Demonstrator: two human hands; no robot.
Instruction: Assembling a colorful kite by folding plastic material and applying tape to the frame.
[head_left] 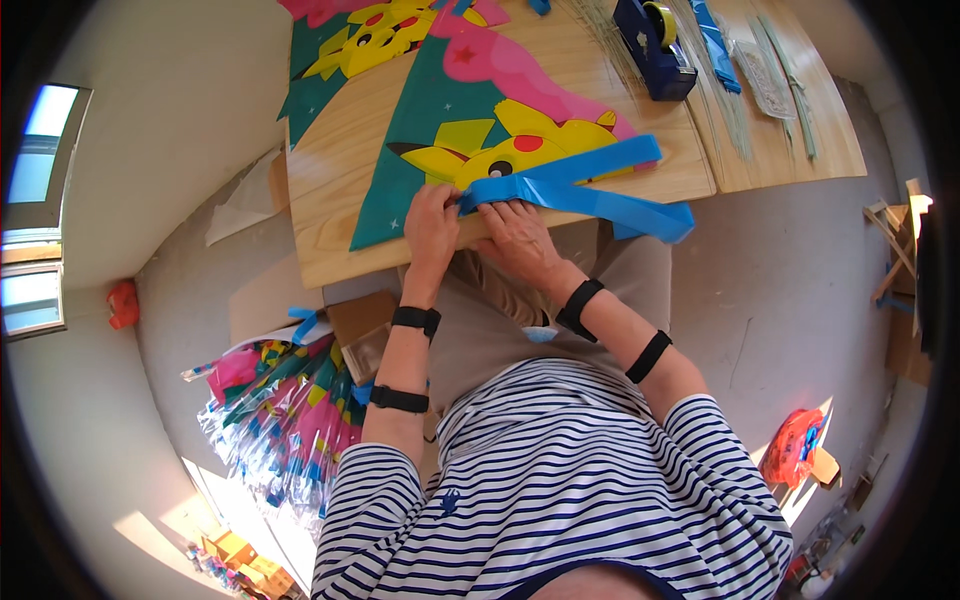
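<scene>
A triangular kite sail of thin green and pink sheet, printed with a yellow cartoon creature, lies on the wooden table near its front edge. Across its lower part runs a folded blue plastic ribbon, whose two tails spread to the right, the lower one reaching past the table edge. My left hand is closed, thumb and fingers pinching the ribbon's left end. Close beside it, my right hand has its fingers bent together at the ribbon's lower edge, gripping it. The ribbon partly hides those fingertips.
A blue tape dispenser stands at the table's back right. Beyond it lie thin rods, blue strips and a clear plastic tray. Another printed sail is at back left. Many wrapped kites are heaped below left.
</scene>
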